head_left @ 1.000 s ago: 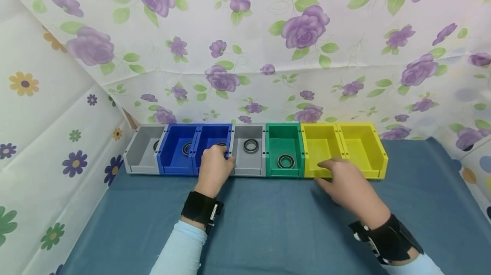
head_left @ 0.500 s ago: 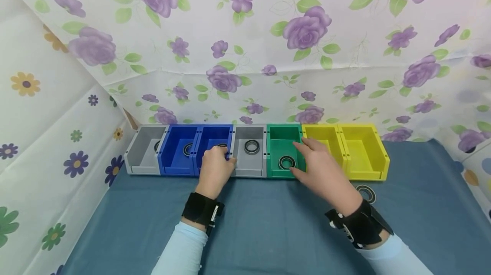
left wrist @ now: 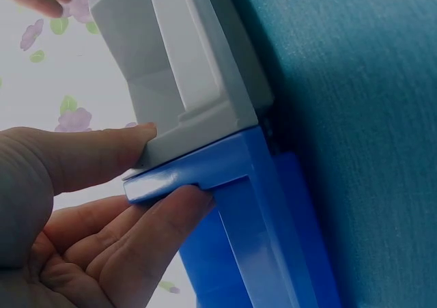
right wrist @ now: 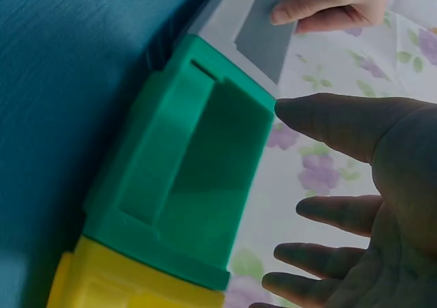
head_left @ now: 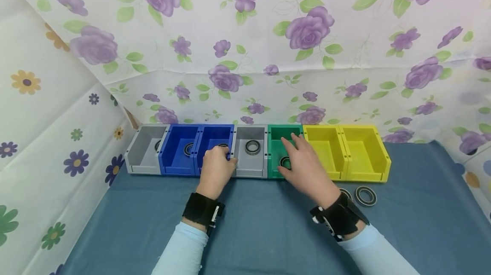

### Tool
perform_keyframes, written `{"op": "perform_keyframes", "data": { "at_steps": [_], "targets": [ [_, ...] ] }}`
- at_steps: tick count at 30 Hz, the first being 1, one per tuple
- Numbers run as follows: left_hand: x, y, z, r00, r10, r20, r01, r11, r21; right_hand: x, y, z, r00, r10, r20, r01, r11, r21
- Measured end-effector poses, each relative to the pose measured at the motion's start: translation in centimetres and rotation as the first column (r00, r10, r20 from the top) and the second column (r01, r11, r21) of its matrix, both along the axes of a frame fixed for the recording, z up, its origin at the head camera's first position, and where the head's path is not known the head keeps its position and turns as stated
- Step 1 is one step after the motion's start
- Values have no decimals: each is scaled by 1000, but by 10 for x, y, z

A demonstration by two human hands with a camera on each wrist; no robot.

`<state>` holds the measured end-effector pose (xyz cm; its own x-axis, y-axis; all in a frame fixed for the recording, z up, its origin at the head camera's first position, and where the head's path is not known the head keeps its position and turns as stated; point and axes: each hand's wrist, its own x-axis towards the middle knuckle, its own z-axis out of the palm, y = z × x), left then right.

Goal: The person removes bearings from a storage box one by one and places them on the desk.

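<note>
My left hand (head_left: 216, 167) pinches the adjoining side walls of the right-hand blue bin (head_left: 205, 134) and the middle grey bin (head_left: 242, 164). In the left wrist view the thumb lies on the grey wall and a finger reaches inside the blue bin (left wrist: 252, 205). My right hand (head_left: 307, 172) hovers over the green bin (head_left: 278, 133), fingers spread and holding nothing. A ring-shaped ball bearing (head_left: 284, 163) in that bin is partly covered by the hand. Another bearing (head_left: 252, 147) lies in the middle grey bin. The right wrist view shows the thumb near the green bin's (right wrist: 205, 164) edge.
The joined row continues with a left grey bin (head_left: 142, 167), another blue bin (head_left: 178, 134) and two yellow bins (head_left: 364, 151). Bearings (head_left: 188, 149) also lie in the left bins. Two more bearings (head_left: 365, 196) rest on the blue cloth (head_left: 264, 228). A flowered sheet (head_left: 230, 108) stands behind.
My right hand has moved left from the yellow bins to over the green one, uncovering the two bearings on the cloth. My left hand keeps its hold.
</note>
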<state>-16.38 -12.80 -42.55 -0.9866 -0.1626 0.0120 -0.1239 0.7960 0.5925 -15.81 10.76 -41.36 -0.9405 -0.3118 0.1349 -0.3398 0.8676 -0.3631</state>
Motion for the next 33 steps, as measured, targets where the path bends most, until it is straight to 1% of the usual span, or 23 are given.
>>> {"op": "perform_keyframes", "data": {
  "at_steps": [6, 12, 17, 20, 24, 28, 33],
  "targets": [
    [0, 1, 0, 1000, 0, 0, 0, 1000, 4, -7, -9, -9, 1000, 14, -2, -14, 1000, 18],
    [0, 1, 0, 1000, -5, 1, 5, 1000, 3, -13, -15, -18, 999, -26, 33, 25, 999, 24],
    [-1, 1, 0, 1000, -9, -26, 9, 1000, -8, -16, -21, -23, 999, -44, 24, 43, 998, 45],
    [-1, 1, 0, 999, -10, -30, 9, 1000, -10, -18, -24, -23, 998, -55, 25, 53, 996, 74],
    [-2, 1, 0, 1000, -7, -24, 6, 1000, -9, -21, -29, -23, 993, -94, 73, 86, 990, 112],
    [-1, 1, 0, 1000, -2, -14, 1, 1000, -12, -24, -34, -20, 978, -142, 152, 122, 983, 136],
    [-1, 0, -1, 1000, -3, -18, 3, 1000, -16, -26, -37, -18, 960, -170, 222, 146, 982, 123]
  ]
}}
